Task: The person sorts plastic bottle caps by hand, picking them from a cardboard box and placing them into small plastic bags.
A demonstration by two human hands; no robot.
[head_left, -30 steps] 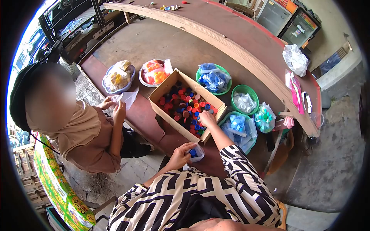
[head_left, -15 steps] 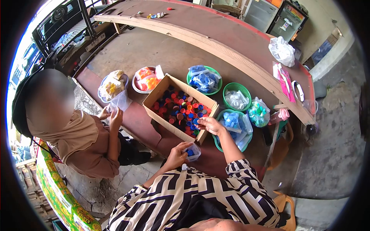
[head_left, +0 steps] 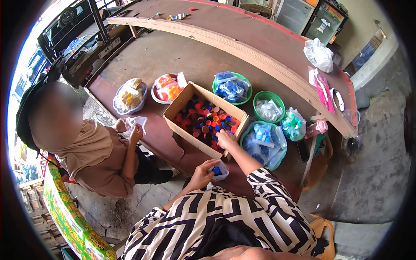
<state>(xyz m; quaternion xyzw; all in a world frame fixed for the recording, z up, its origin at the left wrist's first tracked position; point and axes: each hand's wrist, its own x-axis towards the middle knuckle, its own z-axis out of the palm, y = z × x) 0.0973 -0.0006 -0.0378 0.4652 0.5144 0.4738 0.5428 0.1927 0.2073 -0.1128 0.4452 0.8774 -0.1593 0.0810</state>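
My left hand (head_left: 202, 174) is closed round the rim of a clear plastic bag (head_left: 223, 171), with blue bottle caps (head_left: 216, 170) inside. It is just below the near corner of a cardboard box (head_left: 190, 138). Loose bottle caps (head_left: 205, 119), mostly red and dark blue with some brown and orange, fill the box. My right hand (head_left: 226, 140) reaches over the box's near right end, down among the caps. Its fingers are curled together, and the hand hides whatever they grip.
Green baskets (head_left: 283, 102) and bowls with bagged caps stand behind and right of the box. Bowls of yellowish caps (head_left: 130, 96) and orange caps (head_left: 169, 89) stand at left. Another person (head_left: 102, 158) sits at left, handling a plastic bag (head_left: 136, 123). A wooden rail (head_left: 234, 45) crosses behind.
My right hand, which held a blue cap above the box's right end, has moved left and down into the caps. The other person's plastic bag has shifted; my left hand stays in place.
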